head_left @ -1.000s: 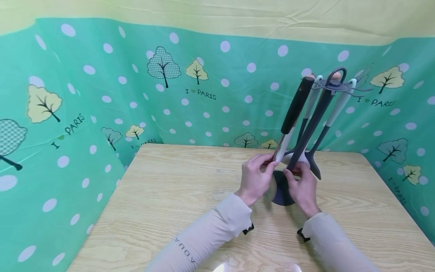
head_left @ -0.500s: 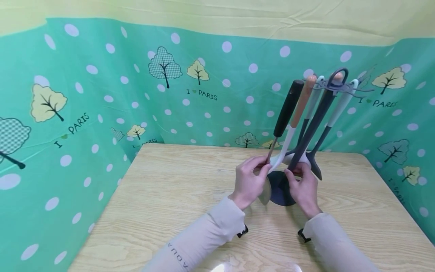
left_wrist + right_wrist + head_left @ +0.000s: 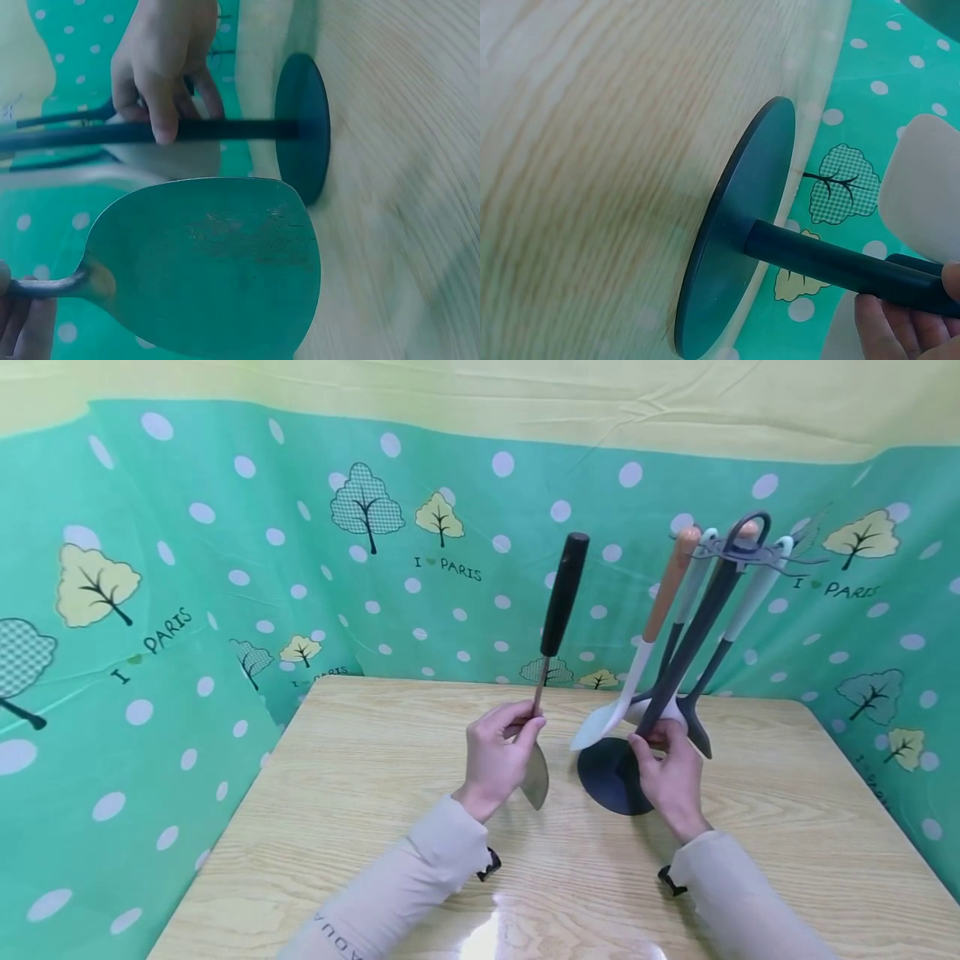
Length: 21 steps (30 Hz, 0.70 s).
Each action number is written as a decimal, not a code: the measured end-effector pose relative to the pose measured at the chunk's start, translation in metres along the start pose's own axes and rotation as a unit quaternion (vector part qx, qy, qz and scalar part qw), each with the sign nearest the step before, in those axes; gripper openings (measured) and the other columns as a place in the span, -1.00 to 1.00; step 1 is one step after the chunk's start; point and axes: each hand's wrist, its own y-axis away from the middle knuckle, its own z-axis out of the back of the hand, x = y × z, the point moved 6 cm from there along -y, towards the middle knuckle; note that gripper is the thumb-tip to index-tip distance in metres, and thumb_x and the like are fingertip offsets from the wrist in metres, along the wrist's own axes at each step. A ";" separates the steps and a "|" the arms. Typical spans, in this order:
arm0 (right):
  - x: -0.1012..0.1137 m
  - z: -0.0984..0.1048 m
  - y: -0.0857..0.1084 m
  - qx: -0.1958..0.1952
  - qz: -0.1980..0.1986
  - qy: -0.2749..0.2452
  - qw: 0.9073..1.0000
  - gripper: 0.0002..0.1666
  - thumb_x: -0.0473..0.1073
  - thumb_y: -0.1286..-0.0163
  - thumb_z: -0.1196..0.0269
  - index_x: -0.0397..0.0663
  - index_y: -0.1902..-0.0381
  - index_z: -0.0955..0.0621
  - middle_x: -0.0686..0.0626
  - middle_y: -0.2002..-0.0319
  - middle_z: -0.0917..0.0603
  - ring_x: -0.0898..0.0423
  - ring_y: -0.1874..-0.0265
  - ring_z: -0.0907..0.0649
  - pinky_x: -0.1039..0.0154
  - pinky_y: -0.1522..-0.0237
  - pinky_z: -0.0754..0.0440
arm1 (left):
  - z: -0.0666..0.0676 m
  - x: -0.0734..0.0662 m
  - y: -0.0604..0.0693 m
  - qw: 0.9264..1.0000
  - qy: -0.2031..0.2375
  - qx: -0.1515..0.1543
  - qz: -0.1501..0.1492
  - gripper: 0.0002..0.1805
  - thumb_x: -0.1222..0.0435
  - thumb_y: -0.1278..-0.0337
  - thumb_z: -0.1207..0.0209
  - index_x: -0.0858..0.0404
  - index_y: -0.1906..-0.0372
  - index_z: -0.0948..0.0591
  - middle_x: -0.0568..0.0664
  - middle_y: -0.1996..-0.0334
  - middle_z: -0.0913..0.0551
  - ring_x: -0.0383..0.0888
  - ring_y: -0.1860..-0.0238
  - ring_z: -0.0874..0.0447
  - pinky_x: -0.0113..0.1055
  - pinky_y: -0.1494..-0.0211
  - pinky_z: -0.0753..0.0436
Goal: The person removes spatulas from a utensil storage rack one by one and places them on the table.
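A person in pale sleeves, seen from head height, works with both bare hands over a wood-grain counter. The left hand pinches a turner low on its thin metal shaft, thumb and fingers drawn together around it. The turner stands nearly upright, black handle at the top and broad metal blade at the bottom, just left of a dark utensil stand and apart from it; whether the blade touches the counter is hard to tell. The left wrist view shows that blade close up, with scuff marks across its face. The right hand grips the stand's pole low down, fingers curled round it, above a round flat base resting on the counter. At the top of the pole are a loop and a ring of hooks. Around the pole hang several utensils: a white one with an orange-brown handle on the left, and two with pale handles and dark shafts. Behind everything is a green cloth with white dots, printed trees and the words "I PARIS", below a yellow band.
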 end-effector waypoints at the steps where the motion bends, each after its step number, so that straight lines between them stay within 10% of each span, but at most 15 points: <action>1: 0.000 0.000 0.000 0.001 0.000 0.000 1.000 -0.79 -0.23 -0.30 -0.27 -0.15 0.16 -0.51 -0.10 0.27 -0.62 0.02 0.23 -0.66 0.03 0.14 -0.63 | 0.004 0.001 0.000 1.000 -0.003 -0.001 0.003 -0.83 0.73 0.15 -0.25 0.57 0.35 -0.63 0.34 0.45 -0.66 0.15 0.45 -0.70 -0.19 0.36 -0.72; 21: 0.000 0.001 0.001 0.009 -0.004 -0.003 1.000 -0.80 -0.22 -0.32 -0.26 -0.15 0.15 -0.50 -0.11 0.27 -0.62 -0.01 0.22 -0.66 -0.04 0.15 -0.62 | 0.068 0.008 0.007 0.996 -0.072 0.011 0.048 -0.83 0.73 0.12 -0.24 0.57 0.34 -0.64 0.36 0.43 -0.66 0.19 0.42 -0.70 -0.12 0.34 -0.71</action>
